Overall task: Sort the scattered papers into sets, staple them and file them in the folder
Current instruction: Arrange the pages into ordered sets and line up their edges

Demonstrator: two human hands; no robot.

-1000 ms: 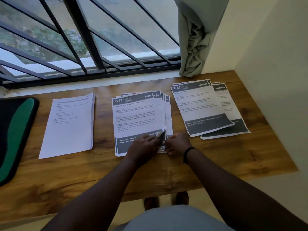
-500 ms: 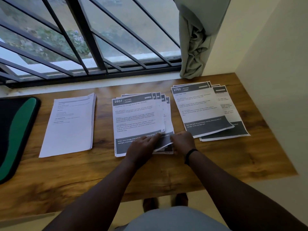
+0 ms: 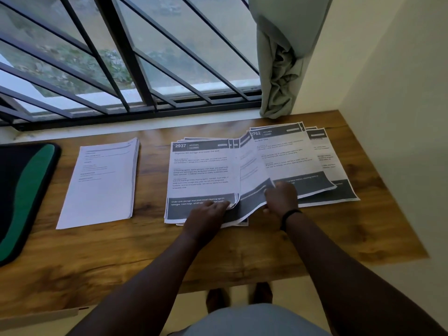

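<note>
Near the middle of the desk (image 3: 242,246), the fanned 2937 pile (image 3: 201,175) lies flat. The left hand (image 3: 206,214) presses its near corner with fingers flat; the right hand (image 3: 281,197) pinches one lifted sheet (image 3: 252,170). Paper this thin is light, floppy and slides easily, so corners are best taken.

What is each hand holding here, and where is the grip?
Right hand pinches a lifted sheet at its bottom edge. Left hand presses the middle stack near its bottom right corner.
</note>
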